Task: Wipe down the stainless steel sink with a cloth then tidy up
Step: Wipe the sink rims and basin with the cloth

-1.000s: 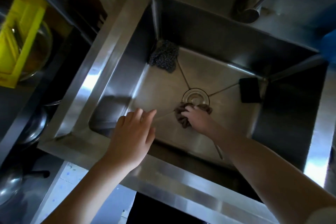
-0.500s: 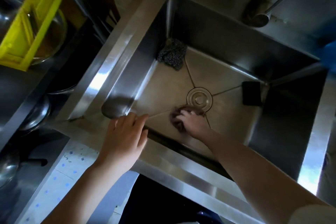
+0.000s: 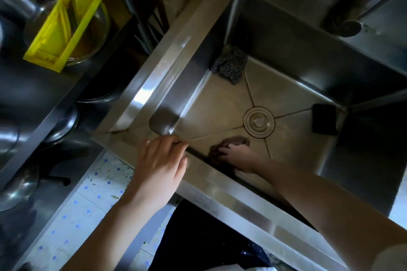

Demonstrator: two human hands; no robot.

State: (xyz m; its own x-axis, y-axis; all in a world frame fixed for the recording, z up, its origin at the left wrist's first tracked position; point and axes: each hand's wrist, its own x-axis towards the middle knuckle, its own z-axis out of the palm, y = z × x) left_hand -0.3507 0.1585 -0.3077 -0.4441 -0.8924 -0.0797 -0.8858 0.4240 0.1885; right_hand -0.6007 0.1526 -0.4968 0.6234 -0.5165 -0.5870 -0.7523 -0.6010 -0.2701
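Note:
The stainless steel sink (image 3: pixel 284 68) is a deep square basin with a round drain (image 3: pixel 259 122) in its floor. My right hand (image 3: pixel 239 157) reaches down to the near part of the basin floor and presses a dark brown cloth (image 3: pixel 233 142) against the steel, fingers spread over it. My left hand (image 3: pixel 159 165) rests on the sink's near left rim corner, fingertips curled over the inner edge. Part of the cloth is hidden under my right hand.
A grey steel-wool scourer (image 3: pixel 230 64) lies in the far left corner of the basin, a black sponge (image 3: pixel 324 119) at the right corner. The tap (image 3: pixel 348 22) hangs over the far edge. A yellow rack (image 3: pixel 66 17) and metal bowls (image 3: pixel 17 185) sit at the left.
My right hand has dragged the cloth from beside the drain toward the near wall of the basin. My left hand has come down onto the rim corner. The camera view has shifted.

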